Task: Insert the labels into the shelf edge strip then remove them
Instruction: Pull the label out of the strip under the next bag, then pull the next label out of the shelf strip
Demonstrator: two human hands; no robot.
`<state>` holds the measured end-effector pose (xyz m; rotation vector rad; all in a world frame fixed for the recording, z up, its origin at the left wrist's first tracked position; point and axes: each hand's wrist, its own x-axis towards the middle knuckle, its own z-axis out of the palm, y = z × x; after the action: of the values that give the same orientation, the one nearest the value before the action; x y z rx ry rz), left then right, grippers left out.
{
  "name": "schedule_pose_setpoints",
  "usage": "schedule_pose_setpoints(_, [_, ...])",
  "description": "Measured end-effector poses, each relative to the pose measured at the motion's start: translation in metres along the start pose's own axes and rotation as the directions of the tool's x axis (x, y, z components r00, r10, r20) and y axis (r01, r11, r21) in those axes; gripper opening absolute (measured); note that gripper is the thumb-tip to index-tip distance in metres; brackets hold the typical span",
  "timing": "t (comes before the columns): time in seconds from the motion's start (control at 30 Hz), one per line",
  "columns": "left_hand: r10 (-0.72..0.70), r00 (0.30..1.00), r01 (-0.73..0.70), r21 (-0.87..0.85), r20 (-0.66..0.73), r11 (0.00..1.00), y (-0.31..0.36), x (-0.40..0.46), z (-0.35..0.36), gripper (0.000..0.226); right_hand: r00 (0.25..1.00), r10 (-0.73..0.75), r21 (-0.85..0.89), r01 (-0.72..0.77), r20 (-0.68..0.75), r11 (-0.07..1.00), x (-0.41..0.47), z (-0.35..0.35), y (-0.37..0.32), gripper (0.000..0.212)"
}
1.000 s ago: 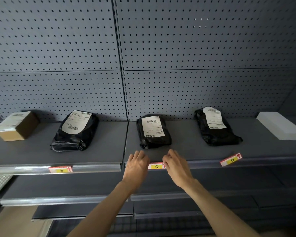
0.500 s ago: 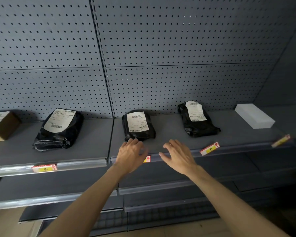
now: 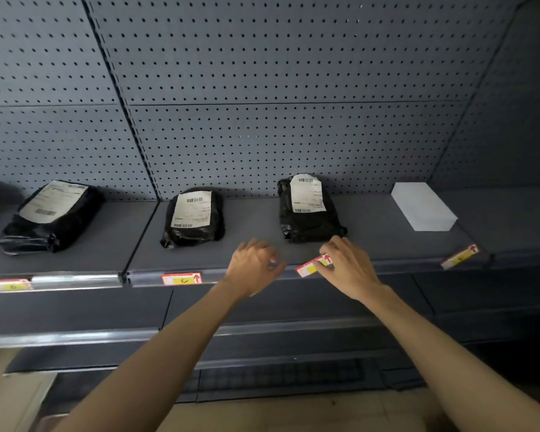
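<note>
The shelf edge strip (image 3: pixel 75 280) runs along the front of the shelf. It holds a red-and-yellow label at the far left (image 3: pixel 11 283) and a label marked C (image 3: pixel 181 278). A third label (image 3: pixel 309 268) sits tilted, its left end lower on the strip. My right hand (image 3: pixel 349 269) pinches that label's right end by the red arrow. My left hand (image 3: pixel 253 266) hovers at the strip just left of it, fingers loosely curled and holding nothing. A fourth label (image 3: pixel 459 257) sits tilted further right.
Three black parcels with white shipping labels lie on the shelf (image 3: pixel 371 241): left (image 3: pixel 50 216), middle (image 3: pixel 194 216), right (image 3: pixel 309 210). A white box (image 3: pixel 421 207) lies beyond them. Pegboard backs the shelf; lower shelves jut out below my arms.
The view and both hands shifted right, from the label marked C to the tilted label beside it. My right hand has closed on that label's right end.
</note>
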<state>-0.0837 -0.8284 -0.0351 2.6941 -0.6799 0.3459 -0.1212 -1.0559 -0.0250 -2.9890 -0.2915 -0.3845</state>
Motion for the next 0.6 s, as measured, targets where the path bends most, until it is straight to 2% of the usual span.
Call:
schedule_pose_setpoints(0.2, [-0.014, 0.997, 0.009, 0.072, 0.075, 0.997, 0.036, 0.012, 0.033, 0.022, 0.997, -0.077, 0.066, 0.078, -0.013, 0.995, 0.002, 0.007, 0.032, 0.017])
schedule_pose_setpoints(0.33, [-0.049, 0.993, 0.035, 0.125, 0.107, 0.992, 0.044, 0.014, 0.051, 0.022, 0.992, -0.124, 0.073, 0.126, -0.025, 0.989, 0.003, 0.016, 0.034, 0.017])
schedule_pose_setpoints(0.47, [-0.097, 0.994, 0.092, 0.103, 0.046, 0.99, 0.05, 0.015, 0.06, 0.013, 0.988, -0.153, 0.066, 0.154, -0.025, 0.986, 0.004, 0.023, 0.034, 0.013])
schedule_pose_setpoints(0.6, [-0.031, 1.0, 0.03, 0.155, 0.002, 0.988, 0.049, 0.014, 0.06, 0.012, 0.99, -0.143, 0.078, 0.144, -0.017, 0.987, 0.003, 0.025, 0.039, 0.004])
